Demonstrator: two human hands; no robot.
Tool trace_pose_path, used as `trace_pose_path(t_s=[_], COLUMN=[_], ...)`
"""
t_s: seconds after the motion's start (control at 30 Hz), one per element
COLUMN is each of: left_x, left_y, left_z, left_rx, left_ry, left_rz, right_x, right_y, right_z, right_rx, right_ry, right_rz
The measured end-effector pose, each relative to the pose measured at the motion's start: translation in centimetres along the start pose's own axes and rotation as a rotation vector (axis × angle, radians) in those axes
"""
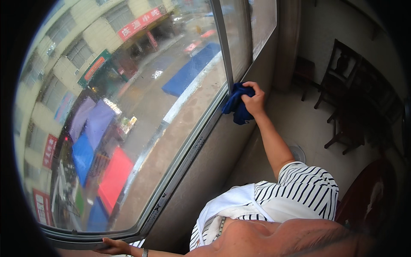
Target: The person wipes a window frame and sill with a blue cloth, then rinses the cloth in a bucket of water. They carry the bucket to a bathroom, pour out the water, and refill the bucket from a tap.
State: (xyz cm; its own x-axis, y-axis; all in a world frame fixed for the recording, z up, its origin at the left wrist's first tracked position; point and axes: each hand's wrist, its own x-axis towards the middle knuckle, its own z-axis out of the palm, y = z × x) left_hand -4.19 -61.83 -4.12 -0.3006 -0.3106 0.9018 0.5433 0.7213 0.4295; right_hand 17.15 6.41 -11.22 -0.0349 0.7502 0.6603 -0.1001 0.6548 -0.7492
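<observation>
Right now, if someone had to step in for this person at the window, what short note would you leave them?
Right hand: gripping a bunched dark blue cloth, pressed where the upright window bar meets the lower window frame.
Left hand: flat on the frame's near corner, holding nothing.
Done: cannot tell how much has been wiped; the glass pane shows drops and streaks.
Left: the long lower frame between the two hands, and the pane itself if it is part of the job.
</observation>
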Motion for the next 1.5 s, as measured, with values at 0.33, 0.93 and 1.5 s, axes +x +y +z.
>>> trace_pose_path(t_s=[0.33,0.93,1.5], left_x=[1.1,0.8,-1.1], left_y=[-2.7,2.9,4.2], left_z=[-3.8,-2.0,-1.9], left_rx=[0.047,-0.200,1.100], left_ry=[-0.173,-0.100,0.463], left_rz=[-0.027,-0.055,0.176], right_x=[1.0,1.2,14.8], right_y=[-0.1,9.4,19.2], right_z=[4.3,2.0,-1.6], right_rx=[-0.054,-0.265,-0.174], right_ry=[-0.221,-0.270,-0.441], right_rz=[0.030,0.066,0.104])
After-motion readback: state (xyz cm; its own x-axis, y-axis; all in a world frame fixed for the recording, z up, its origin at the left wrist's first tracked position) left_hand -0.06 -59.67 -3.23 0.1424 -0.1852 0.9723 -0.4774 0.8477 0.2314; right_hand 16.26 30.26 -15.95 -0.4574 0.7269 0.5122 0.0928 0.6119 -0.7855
